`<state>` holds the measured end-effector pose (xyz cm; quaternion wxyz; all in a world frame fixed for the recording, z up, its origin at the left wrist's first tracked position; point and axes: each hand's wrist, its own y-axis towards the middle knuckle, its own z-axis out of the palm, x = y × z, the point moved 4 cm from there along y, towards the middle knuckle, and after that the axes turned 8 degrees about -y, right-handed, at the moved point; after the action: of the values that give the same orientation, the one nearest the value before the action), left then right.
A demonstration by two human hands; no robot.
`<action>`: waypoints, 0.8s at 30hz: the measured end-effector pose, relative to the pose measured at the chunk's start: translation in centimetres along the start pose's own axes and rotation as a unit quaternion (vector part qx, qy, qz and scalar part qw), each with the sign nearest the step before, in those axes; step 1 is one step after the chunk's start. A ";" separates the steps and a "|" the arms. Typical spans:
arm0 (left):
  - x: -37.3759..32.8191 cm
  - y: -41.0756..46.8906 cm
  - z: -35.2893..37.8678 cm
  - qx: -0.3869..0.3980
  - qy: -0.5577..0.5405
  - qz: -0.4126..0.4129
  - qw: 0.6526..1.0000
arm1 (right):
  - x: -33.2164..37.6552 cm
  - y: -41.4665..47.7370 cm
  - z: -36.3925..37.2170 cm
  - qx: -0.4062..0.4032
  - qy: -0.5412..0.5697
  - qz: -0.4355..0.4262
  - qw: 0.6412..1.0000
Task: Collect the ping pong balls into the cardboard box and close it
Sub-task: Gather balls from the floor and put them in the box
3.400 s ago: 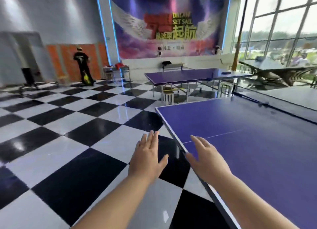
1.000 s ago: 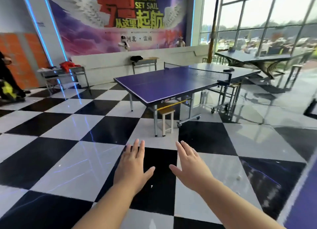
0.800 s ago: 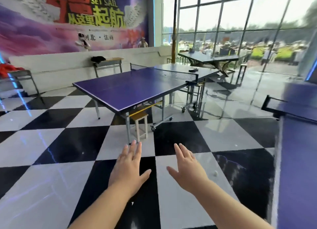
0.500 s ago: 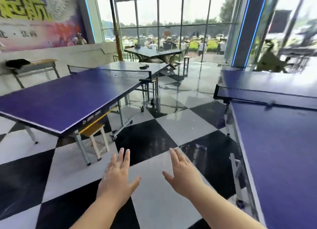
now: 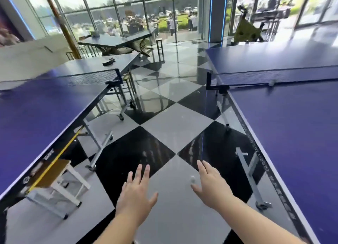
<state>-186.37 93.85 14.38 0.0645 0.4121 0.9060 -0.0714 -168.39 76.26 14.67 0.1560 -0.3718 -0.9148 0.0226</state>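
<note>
A white ping pong ball lies on a pale floor tile just left of my right hand. Another ball rests on the right blue table against its net. My left hand is held out over the floor with fingers spread and nothing in it. My right hand is also open and empty, its thumb close to the floor ball. No cardboard box is in view.
A second blue table stands on the left with a small stool under its end. The checkered floor aisle runs between the tables. Table legs with wheels stick out on the right. Glass walls stand behind.
The view has swung right and moved into the aisle between the two tables. Both hands stay stretched out and empty. The floor ball now lies beside my right hand.
</note>
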 end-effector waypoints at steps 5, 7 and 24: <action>-1.9 10.9 2.2 0.041 0.016 0.084 0.995 | -3.1 6.5 0.5 -0.003 -0.012 0.076 0.997; -3.2 16.0 2.9 0.052 -0.003 0.125 0.991 | -4.7 9.2 0.8 -0.008 -0.006 0.124 0.992; -10.2 46.1 13.7 0.187 -0.012 0.350 0.918 | -11.9 24.8 9.0 0.034 0.115 0.419 0.900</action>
<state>-144.09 113.82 -0.80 0.0177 0.7063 0.6737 -0.2168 -146.38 86.68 -1.04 0.2484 -0.7149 -0.6494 0.0740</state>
